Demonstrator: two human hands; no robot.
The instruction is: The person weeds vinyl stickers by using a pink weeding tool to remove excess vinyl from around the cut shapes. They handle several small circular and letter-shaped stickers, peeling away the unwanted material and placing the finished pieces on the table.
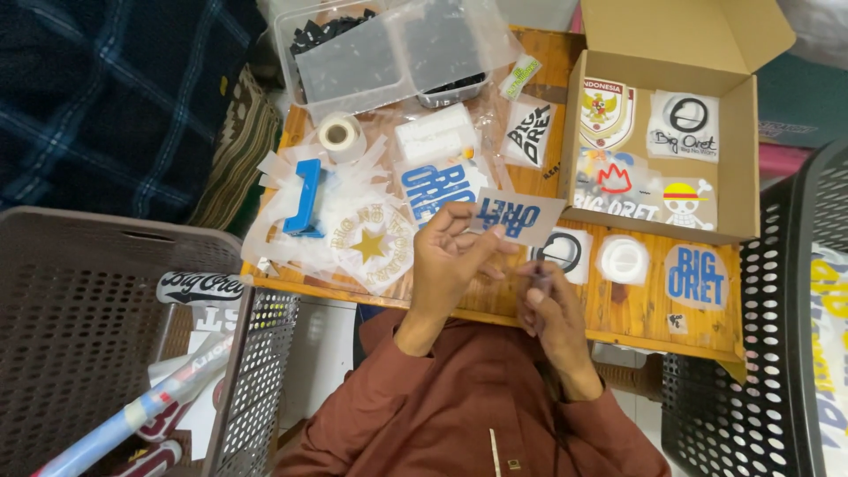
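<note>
table (618,322): our sorting surface, cut decals spread flat | cardboard box (746,132): finished pieces laid inside | blue-lettered decal (517,216): raised over table, left hand (450,261) grip pinching its edge for peeling | right hand (552,305): grip closed around small dark tool, kept near the decal

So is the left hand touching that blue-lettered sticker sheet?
Touching. The head view shows the left hand with its fingertips pinching the lower left edge of the sticker sheet, lifting it above the wooden table; no gap shows between them.
</note>
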